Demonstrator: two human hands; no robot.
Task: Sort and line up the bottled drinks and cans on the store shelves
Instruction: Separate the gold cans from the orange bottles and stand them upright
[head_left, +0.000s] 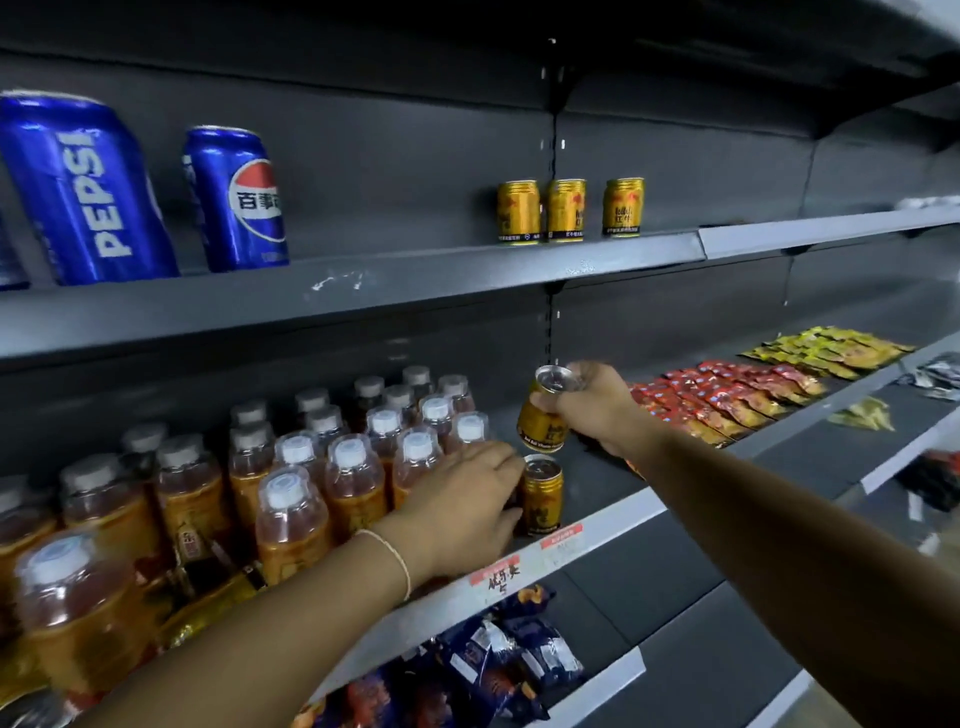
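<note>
– Dark grey metal shelves fill the view, one above another. What stands on the upper shelf (415, 280)?

– At the left, two big blue cola cans (236, 200) and the edge of one more. Further right, three small gold cans (565, 209) stand upright in a row; the first two stand close together, the third a little apart.

– And the middle shelf (613, 483)?

– Its left part is full of bottles (353, 483) with an orange-brown drink and white caps, packed in rows. Just to the right of them a standing gold can (541, 496) is upright near the front edge, above a red price tag (561, 538).

– Who touches it?

– The left hand (462, 499), with a thin bracelet (397, 561) on the wrist. Its fingers and thumb curl round the left side of this can, so it grips it.

– Where is the right hand (592, 410)?

– It is above, a little behind. It holds a tilted gold can (545, 415) in the air, fingers wrapped round the body. The top of this can leans to the upper right, and its bottom hangs just over the standing one, not touching it.

– What more is on that shelf?

– On the right side, red packets (727, 395) lie flat in rows, and yellow packets (826, 351) behind them. On the shelf below I see dark blue snack bags (498, 654).
</note>
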